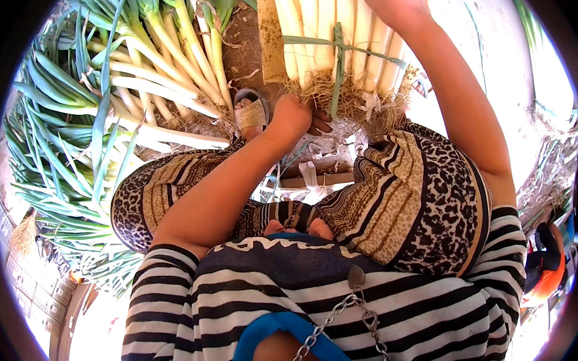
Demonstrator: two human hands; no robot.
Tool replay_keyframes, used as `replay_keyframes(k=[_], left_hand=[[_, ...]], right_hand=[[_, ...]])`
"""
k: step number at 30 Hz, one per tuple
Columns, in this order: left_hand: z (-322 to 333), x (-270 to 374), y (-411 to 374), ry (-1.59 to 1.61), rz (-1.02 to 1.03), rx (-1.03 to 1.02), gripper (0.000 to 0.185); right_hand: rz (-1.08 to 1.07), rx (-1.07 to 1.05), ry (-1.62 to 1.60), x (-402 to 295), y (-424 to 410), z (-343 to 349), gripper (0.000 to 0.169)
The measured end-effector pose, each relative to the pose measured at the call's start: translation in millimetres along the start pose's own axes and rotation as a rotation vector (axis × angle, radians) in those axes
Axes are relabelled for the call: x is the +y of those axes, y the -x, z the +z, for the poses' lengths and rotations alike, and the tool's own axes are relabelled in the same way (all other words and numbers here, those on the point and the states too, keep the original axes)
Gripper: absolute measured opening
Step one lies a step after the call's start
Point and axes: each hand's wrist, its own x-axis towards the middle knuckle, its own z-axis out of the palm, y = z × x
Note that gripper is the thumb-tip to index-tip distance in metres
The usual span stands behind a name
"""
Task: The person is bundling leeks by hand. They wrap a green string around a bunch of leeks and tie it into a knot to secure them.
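In front of me stands a bundle of long white-stalked green onions [325, 19], with tangled brown roots [368, 104] at its lower end. A flat green strip [340, 63] crosses another green strip over the stalks. At the roots' left edge is my left hand [293, 116], its fingers partly curled and the fingertips dark. Whether it pinches some roots is hard to make out. My right hand [395, 5] reaches over the upper right stalks, and its fingers are cut off by the top of the picture.
A yellowish board [270, 36] borders the bundle's left side. Loose green onions [168, 81] are heaped at left beside a sandalled foot [250, 114]. Scraps of leaf and husk [313, 172] litter the ground between my knees. At far right is a person in orange [550, 273].
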Motion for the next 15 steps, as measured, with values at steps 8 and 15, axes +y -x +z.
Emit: replay_keyframes(k=[8, 15], left_hand=[[-3, 5, -5, -0.522, 0.134, 0.047, 0.026], [-34, 23, -22, -1.597, 0.561, -0.101, 0.02]], right_hand=[[0.423, -1.368, -0.69, -25, 93, -71, 0.039], [0.1, -1.55, -0.531, -32, 135, -29, 0.049]])
